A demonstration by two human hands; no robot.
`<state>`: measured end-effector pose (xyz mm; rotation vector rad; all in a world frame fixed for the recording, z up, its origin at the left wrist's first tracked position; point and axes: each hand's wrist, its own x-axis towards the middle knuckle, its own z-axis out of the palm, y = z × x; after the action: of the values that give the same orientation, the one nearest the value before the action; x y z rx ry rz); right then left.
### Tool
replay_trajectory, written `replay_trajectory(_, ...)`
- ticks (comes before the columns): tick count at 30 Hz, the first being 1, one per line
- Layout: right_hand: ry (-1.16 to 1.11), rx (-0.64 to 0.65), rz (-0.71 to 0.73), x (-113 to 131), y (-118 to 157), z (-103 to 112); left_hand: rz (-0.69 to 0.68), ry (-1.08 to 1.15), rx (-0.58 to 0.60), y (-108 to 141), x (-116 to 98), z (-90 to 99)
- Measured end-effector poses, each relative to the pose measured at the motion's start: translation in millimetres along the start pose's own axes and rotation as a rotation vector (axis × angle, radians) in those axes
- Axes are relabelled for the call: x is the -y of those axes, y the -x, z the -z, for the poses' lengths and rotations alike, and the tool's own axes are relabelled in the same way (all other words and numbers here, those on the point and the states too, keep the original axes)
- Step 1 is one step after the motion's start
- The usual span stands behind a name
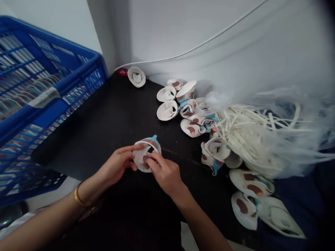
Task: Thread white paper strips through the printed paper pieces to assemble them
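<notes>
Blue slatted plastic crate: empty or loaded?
Loaded: a row of brown-and-white patterned pieces shows inside the crate; how full, cannot tell.

Cupped pieces (192, 129) on black tabletop (115, 118)

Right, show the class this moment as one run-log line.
left hand: holding cup-shaped piece; right hand: pinching at its opening; place: over black table; similar pieces: ahead and right; blue crate: left; white strips: right

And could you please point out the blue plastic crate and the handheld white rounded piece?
Blue plastic crate (75, 77): head view, on its rim.
Handheld white rounded piece (139, 158): head view, pale inner surface.
</notes>
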<state>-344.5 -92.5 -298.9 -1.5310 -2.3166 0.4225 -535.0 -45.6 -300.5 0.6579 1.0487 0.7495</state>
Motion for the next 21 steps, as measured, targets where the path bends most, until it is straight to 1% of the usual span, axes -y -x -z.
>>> replay_trajectory(2,-0.109,0.064,0.052,2,0,-2,0.034,0.154,-0.043,-2,-1,-1.4)
replay_trajectory(3,-0.203,0.072,0.039,3,-1,-3,0.024,0.180,-0.065,-3,0,-2.1)
replay_trajectory(4,-0.313,0.059,-0.007,4,-3,-3,-0.007,0.176,-0.083,-4,3,-2.8)
replay_trajectory(6,-0.529,-0.005,-0.165,3,-9,-3,-0.122,0.097,-0.093,-5,10,-4.6)
replay_trajectory(8,-0.664,-0.078,-0.309,1,-15,-4,-0.248,-0.028,-0.081,-3,15,-6.4)
replay_trajectory(10,-0.712,-0.110,-0.342,-1,-19,-5,-0.326,-0.145,-0.070,0,16,-7.7)
replay_trajectory(13,-0.703,-0.152,-0.281,-2,-20,-8,-0.383,-0.238,-0.074,4,10,-9.1)
replay_trajectory(16,-0.642,-0.236,-0.206,1,-17,-13,-0.406,-0.237,-0.097,6,4,-11.8)
replay_trajectory(18,-0.541,-0.273,-0.176,3,-15,-17,-0.410,-0.223,-0.122,6,3,-14.2)
replay_trajectory(21,-0.314,-0.318,-0.171,6,-15,-26,-0.390,-0.219,-0.122,4,7,-16.9)
